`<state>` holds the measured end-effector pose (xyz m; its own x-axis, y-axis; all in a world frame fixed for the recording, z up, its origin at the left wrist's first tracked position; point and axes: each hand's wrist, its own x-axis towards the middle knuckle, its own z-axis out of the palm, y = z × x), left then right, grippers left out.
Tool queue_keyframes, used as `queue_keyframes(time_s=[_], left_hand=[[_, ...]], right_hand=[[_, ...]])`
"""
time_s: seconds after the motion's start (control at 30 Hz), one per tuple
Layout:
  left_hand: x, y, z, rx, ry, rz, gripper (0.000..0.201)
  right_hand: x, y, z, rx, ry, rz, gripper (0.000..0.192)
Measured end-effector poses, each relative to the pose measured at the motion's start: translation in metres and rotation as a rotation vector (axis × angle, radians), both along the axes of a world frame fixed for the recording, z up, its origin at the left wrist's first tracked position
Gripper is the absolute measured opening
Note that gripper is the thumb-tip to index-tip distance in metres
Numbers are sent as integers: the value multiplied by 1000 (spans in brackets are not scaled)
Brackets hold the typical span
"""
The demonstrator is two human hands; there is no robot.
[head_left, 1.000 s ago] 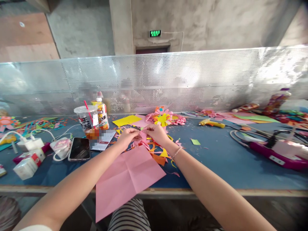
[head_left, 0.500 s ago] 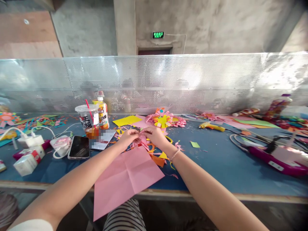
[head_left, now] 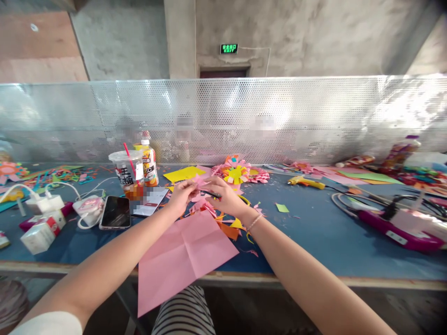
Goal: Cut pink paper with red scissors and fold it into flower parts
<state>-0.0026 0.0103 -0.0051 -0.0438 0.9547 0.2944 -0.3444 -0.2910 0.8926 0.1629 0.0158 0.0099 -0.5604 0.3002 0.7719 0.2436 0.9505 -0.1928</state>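
Observation:
My left hand (head_left: 181, 195) pinches a small cut pink paper piece (head_left: 197, 182) just above the blue table (head_left: 314, 232). My right hand (head_left: 226, 197) is close beside it and grips a thin dark tool (head_left: 209, 193) whose tip points left toward the pink piece. Under both hands lies a heap of pink, orange and yellow paper scraps (head_left: 223, 218). A large creased pink sheet (head_left: 185, 256) lies in front of the hands and hangs over the table's near edge.
Finished paper flowers (head_left: 237, 172) and a yellow sheet (head_left: 183, 174) lie behind the hands. To the left stand a plastic cup with straw (head_left: 126, 174), a bottle (head_left: 148, 163), a phone (head_left: 115, 213) and chargers. A yellow glue gun (head_left: 305, 182) and a magenta tool (head_left: 398, 223) lie right. A perforated metal screen (head_left: 314, 116) closes the back.
My left hand has lifted the pink piece slightly up and left. My right hand has drawn apart from it, so the dark tool now shows between the hands.

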Motion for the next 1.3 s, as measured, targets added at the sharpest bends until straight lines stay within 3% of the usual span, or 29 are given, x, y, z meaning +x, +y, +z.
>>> queue_keyframes(time_s=[0.27, 0.43, 0.7, 0.93, 1.3], left_hand=[[8, -12, 7, -71, -18, -73, 19], [9, -14, 8, -82, -6, -111, 19], [11, -14, 7, -133, 15, -131, 20], [12, -15, 3, -61, 128, -111, 21], [11, -13, 1, -116, 165, -88, 18]], right_hand=[[-5, 1, -1, -83, 149, -38, 17], [-7, 2, -2, -168, 321, -178, 8], [-9, 16, -13, -512, 363, -161, 18], [-10, 14, -11, -512, 381, -176, 19], [-12, 14, -11, -518, 415, -213, 21]])
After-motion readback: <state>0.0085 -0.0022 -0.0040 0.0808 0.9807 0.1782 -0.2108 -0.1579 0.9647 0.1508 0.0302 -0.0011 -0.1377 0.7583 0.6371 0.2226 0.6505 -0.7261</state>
